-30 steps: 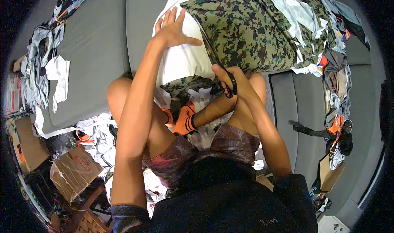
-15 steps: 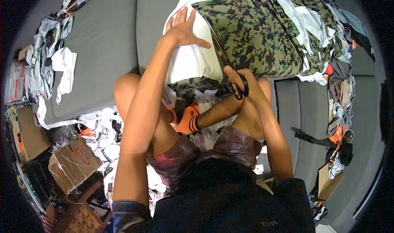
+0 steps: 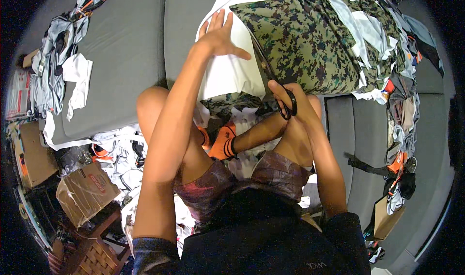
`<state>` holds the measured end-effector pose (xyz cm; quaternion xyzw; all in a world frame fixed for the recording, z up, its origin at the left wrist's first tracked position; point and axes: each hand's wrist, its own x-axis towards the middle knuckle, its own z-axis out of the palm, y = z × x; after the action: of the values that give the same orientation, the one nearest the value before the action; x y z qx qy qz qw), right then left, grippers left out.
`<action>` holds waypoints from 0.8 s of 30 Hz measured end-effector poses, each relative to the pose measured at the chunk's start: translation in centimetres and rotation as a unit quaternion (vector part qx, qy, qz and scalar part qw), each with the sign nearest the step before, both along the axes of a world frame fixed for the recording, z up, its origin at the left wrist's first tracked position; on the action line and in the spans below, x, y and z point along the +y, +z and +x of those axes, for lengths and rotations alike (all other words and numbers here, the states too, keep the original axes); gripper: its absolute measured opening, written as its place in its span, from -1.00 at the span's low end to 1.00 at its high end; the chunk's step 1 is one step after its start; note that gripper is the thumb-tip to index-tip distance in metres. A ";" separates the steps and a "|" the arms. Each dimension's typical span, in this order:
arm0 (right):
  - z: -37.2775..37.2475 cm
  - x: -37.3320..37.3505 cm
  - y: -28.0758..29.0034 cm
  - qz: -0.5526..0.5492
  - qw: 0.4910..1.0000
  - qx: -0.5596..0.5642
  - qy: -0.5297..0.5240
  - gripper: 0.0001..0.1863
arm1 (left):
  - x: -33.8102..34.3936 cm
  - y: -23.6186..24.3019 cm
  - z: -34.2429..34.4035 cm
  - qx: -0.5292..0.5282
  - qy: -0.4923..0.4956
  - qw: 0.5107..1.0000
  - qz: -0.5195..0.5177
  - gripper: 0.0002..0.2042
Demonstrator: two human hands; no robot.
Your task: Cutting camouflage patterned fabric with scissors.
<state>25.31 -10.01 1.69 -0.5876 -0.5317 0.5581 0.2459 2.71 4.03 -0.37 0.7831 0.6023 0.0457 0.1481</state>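
Observation:
My left hand (image 3: 220, 40) lies flat with fingers spread on a white cloth (image 3: 230, 76). Beside it, dark scissors (image 3: 265, 68) run along the border between the white cloth and a green camouflage fabric (image 3: 300, 40). My right hand (image 3: 298, 97) is closed round their black handles, at the near edge of the fabric. The blades lie partly along the cloth, and whether they are apart is hard to make out. A strip of camouflage shows below the white cloth's near edge, over my crossed legs.
Grey cushioned surfaces (image 3: 121, 57) spread on both sides. White scraps (image 3: 356, 25) lie on the camouflage fabric. Piled cloth (image 3: 116, 146) and a cardboard box (image 3: 88, 193) sit at lower left. More clothes (image 3: 402, 108) and a black strap (image 3: 365, 165) lie on the right.
Both hands, the scissors and the cloth keep nearly the same pose. The whole view has shifted very slightly.

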 end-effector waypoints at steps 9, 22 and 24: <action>0.1 0.1 0.4 -0.014 1.000 -0.018 0.008 -0.35 | 0.2 -0.2 0.0 0.011 0.002 1.000 -0.004 0.30; 0.1 1.1 0.3 -0.020 0.999 0.025 0.030 -0.39 | 0.9 -0.8 -0.2 -0.031 0.013 0.999 0.032 0.22; 0.0 1.9 0.5 -0.025 0.999 0.019 0.032 -0.39 | 1.1 -0.7 -0.2 -0.046 0.020 0.998 0.032 0.21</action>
<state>25.35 -8.14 2.18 -0.5653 -0.5316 0.5898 0.2234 2.47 5.17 -1.06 0.7721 0.6089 0.1040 0.1491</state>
